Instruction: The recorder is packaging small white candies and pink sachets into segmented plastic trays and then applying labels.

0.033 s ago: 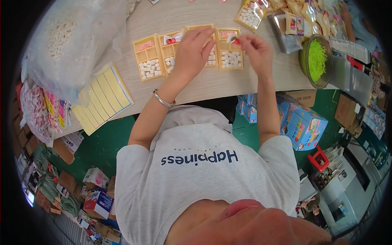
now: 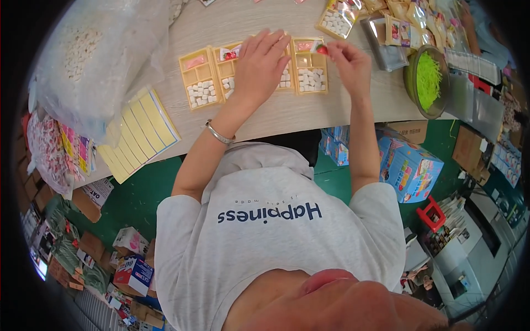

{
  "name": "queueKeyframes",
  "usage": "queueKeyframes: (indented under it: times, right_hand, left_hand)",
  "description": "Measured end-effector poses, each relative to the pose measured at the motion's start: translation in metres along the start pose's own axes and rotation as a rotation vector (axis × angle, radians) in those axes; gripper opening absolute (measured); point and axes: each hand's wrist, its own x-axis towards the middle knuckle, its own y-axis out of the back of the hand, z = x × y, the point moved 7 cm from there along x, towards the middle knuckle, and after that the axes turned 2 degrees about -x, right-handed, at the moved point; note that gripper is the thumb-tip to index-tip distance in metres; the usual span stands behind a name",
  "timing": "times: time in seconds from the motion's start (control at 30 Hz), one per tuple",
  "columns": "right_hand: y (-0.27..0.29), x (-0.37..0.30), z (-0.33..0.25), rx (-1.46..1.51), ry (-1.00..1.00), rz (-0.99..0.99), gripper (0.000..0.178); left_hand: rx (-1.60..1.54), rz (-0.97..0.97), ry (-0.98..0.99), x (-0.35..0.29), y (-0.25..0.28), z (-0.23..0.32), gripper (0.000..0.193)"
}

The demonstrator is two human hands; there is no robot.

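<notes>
Four cream trays stand side by side on the table. White marshmallow-like pieces [image 2: 312,80] fill the near part of each, where visible. Over the middle trays lies my left hand [image 2: 258,71], fingers stretched out, hiding much of them. My right hand [image 2: 353,69] pinches a small red-and-white sachet [image 2: 319,48] above the far part of the rightmost tray [image 2: 303,59]. A similar red-and-white sachet [image 2: 231,53] sits in the second tray [image 2: 226,69], just left of my left hand. The leftmost tray [image 2: 204,73] has a pink piece [image 2: 195,61] in its far compartment.
At the left, a large clear bag [image 2: 118,49] of white pieces stands by a yellow striped sheet [image 2: 141,135]. To the right are a bowl [image 2: 409,83] of bright green shreds, a clear plastic container [image 2: 391,58] and several packed sets [image 2: 338,19]. A blue carton [image 2: 411,168] stands below.
My right hand has shifted slightly to the right with the sachet, whose red part shows more. The trays sit marginally further left; my left hand has barely moved.
</notes>
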Motion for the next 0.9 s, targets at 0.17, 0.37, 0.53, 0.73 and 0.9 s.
queueKeyframes:
  times: [0.17,0.37,0.53,0.73,0.9]
  right_hand:
    - [-0.005,0.037,-0.003,-0.365,0.105,-0.118,0.018]
    - [0.01,0.048,0.002,-0.31,0.051,-0.093,0.018]
    - [0.005,0.03,-0.023,-0.108,0.118,-0.129,0.014]
    - [-0.011,-0.019,-0.05,0.076,0.079,-0.247,0.015]
    - [0.169,0.001,-0.023,-0.297,0.067,0.537,0.022]
  left_hand:
    - [0.628,-0.258,-0.026,-0.016,-0.033,-0.018,0.081]
    - [0.52,-0.248,-0.074,-0.016,-0.033,-0.023,0.089]
    - [0.486,-0.282,-0.122,-0.005,-0.025,-0.003,0.087]
    - [-0.496,-0.341,0.329,-0.005,-0.009,0.019,0.049]
    - [-0.739,-0.353,0.527,-0.02,-0.025,0.016,0.021]
